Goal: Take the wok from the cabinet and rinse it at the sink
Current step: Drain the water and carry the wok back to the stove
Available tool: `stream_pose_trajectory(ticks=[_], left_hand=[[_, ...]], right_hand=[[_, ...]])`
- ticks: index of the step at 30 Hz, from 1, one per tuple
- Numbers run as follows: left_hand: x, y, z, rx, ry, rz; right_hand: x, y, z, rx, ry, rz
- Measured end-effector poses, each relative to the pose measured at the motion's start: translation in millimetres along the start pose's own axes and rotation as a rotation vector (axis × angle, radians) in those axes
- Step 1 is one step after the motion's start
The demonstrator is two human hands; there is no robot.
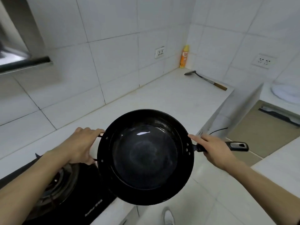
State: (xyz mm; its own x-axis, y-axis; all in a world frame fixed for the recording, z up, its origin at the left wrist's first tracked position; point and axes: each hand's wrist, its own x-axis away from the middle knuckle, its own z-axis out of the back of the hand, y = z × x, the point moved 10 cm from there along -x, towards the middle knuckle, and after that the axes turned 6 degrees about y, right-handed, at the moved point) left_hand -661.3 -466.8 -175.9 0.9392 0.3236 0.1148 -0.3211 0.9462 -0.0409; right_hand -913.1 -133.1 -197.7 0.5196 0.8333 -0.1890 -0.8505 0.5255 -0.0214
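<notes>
A black round wok is held level in front of me, above the front edge of the white counter. My left hand grips the small loop handle on the wok's left side. My right hand is curled round the long black handle on the right, with the index finger stretched along it to the rim. The wok's inside looks dark and shiny, with nothing in it. No sink or cabinet shows in this view.
A black gas hob with a burner lies under my left forearm. A spatula and an orange spray can stand at the counter's far corner. A range hood hangs at upper left. Tiled floor lies below.
</notes>
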Motion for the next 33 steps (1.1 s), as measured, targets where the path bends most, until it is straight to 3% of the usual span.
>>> stream_pose_trajectory(ticks=[5,13,33], left_hand=[[-23,-16,-21,-0.043,-0.052,0.135],[-6,-61,-35,-0.01,-0.051,0.306],[-28,-132,-82,0.003,-0.093,0.338]], right_hand=[[-79,15,-43,-0.052,0.004,0.169],[-177,-16,-65,-0.104,0.006,0.397],[-236,-61,-133,-0.09,-0.122,0.407]])
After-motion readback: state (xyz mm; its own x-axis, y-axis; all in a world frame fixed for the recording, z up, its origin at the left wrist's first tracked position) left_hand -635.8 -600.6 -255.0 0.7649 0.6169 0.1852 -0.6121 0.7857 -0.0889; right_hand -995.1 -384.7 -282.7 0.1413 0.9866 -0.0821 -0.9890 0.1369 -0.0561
